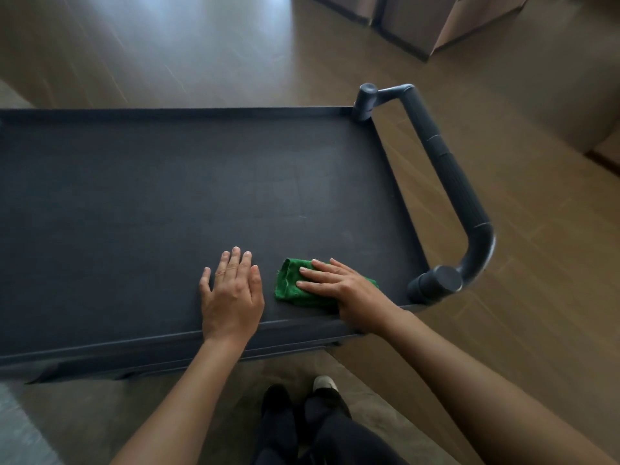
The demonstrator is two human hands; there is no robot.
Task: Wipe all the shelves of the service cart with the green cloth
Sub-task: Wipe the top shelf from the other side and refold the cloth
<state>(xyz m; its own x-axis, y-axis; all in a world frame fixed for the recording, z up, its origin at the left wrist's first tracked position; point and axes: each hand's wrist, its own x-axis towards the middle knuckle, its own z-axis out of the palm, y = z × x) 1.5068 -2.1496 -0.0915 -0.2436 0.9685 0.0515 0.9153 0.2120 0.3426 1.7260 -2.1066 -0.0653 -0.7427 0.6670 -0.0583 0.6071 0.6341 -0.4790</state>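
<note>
Left hand (231, 293) lies flat on the top shelf (167, 196) near the front rim, fingers straight, holding nothing, prob. bracing the cart. Just right of it, not touching, the green cloth (290, 285) sits folded at the near right of the shelf. Right hand (342, 286) presses it down w/ flat fingers, no pinch. Cloth looks soft, light, bunches easily; best kept under a flat palm. Push handle (449, 182) at far right.

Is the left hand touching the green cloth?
Apart. The head view shows a strip of dark shelf between the left hand and the green cloth, which lies under the right hand.
</note>
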